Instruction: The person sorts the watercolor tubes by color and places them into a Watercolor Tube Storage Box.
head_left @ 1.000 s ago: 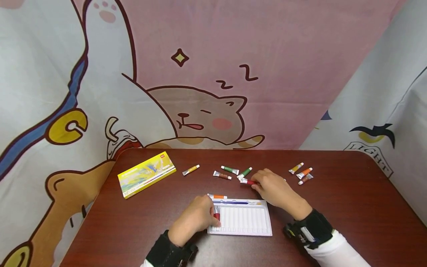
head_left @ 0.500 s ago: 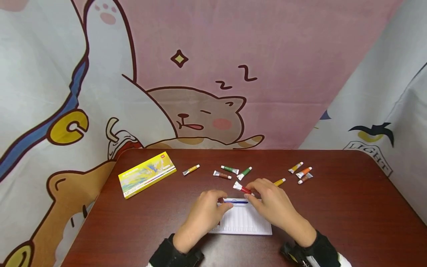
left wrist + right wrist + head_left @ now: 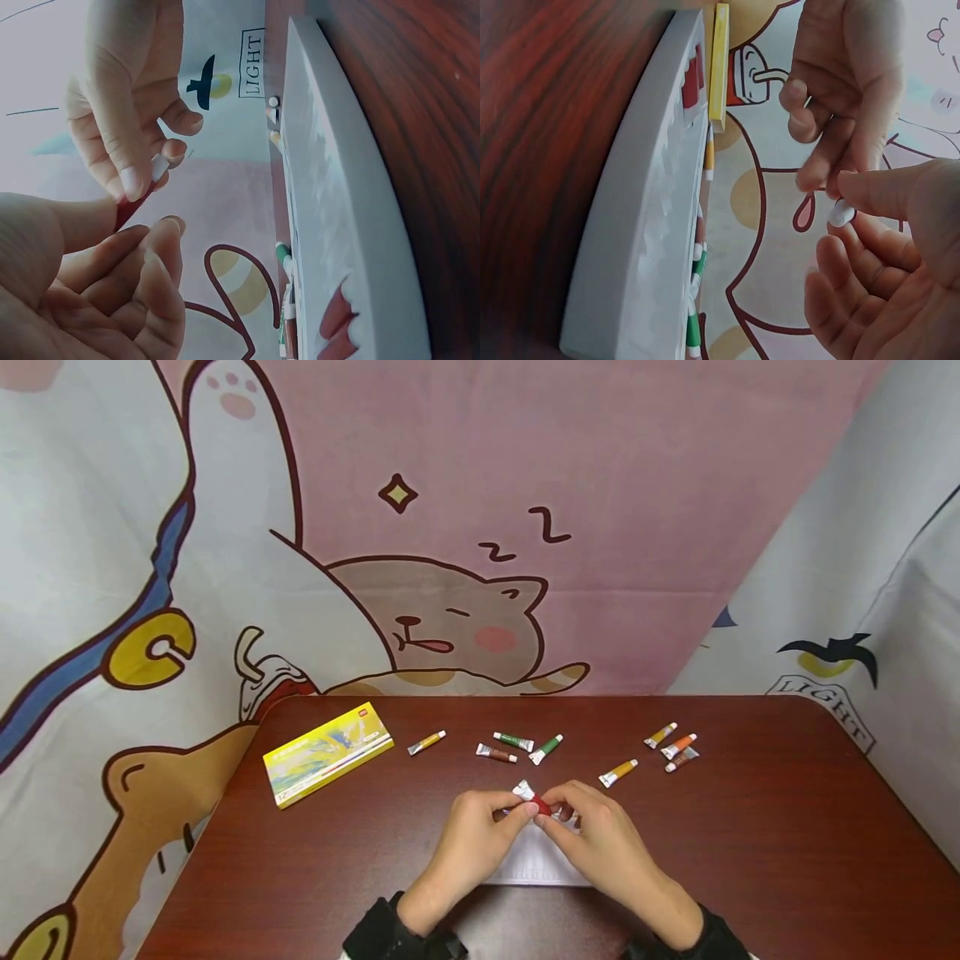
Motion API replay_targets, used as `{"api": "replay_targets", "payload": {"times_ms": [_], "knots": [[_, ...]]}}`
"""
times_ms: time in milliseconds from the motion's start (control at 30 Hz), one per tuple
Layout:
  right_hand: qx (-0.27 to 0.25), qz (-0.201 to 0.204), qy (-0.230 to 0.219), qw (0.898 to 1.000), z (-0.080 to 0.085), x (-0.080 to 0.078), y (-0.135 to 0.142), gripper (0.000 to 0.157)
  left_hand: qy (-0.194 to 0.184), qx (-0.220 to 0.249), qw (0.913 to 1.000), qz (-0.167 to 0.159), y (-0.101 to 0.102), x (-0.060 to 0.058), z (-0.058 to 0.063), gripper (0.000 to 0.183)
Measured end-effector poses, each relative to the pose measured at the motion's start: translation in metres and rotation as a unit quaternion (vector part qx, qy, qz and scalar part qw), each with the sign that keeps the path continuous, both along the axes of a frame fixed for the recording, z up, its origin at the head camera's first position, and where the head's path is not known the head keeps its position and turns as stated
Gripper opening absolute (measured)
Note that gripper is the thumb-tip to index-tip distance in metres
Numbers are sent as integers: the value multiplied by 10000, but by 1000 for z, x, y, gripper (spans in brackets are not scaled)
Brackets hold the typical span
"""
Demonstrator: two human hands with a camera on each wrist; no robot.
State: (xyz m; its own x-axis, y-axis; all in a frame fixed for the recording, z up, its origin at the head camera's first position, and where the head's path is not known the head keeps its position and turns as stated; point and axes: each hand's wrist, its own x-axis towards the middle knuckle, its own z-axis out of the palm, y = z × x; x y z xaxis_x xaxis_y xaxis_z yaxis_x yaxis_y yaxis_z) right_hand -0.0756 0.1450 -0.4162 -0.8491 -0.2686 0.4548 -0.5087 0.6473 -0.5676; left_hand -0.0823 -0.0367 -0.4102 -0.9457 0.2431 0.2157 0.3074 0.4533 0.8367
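Note:
A small red paint tube (image 3: 539, 806) with a silver crimped end is held above the white tray (image 3: 536, 870). My left hand (image 3: 476, 839) pinches it between thumb and fingers. From the other side my right hand (image 3: 603, 835) grips it near its white cap (image 3: 841, 214), which also shows in the left wrist view beside the right fingers. Both hands hide much of the tray in the head view. Inside the tray, another red tube (image 3: 694, 82) lies at its left end.
Behind the hands lie two green tubes (image 3: 546, 749) and a brown tube (image 3: 497, 752). Yellow, orange and brown tubes (image 3: 678, 746) cluster to the right, with an ochre tube (image 3: 618, 773) nearer. A yellow paint box (image 3: 328, 755) and a yellow tube (image 3: 427, 742) lie left.
My right hand has brought the red tube from the table toward me, over the tray. My left hand has left the tray's left end and moved up and right to take hold of the tube too.

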Motion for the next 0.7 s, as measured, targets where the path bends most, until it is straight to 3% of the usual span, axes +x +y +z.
{"api": "replay_targets", "payload": {"times_ms": [233, 367, 467, 600, 700], "knots": [[-282, 164, 24, 9995, 0, 4, -4, 21, -292, 375, 9989, 44, 1, 3, 2, 14], [-169, 202, 56, 9996, 1, 3, 0, 16, -247, 428, 9988, 69, 0, 2, 1, 13], [130, 8, -50, 9999, 5, -1, 11, 12, -191, 461, 9987, 100, -1, 0, 1, 12], [859, -484, -628, 9931, 12, -10, 30, 5, -85, 396, 9989, 230, -4, -3, 2, 11], [1409, -700, -1456, 9768, 14, -15, 45, 11, 31, 114, 9991, 407, -7, -6, 3, 12]]}}
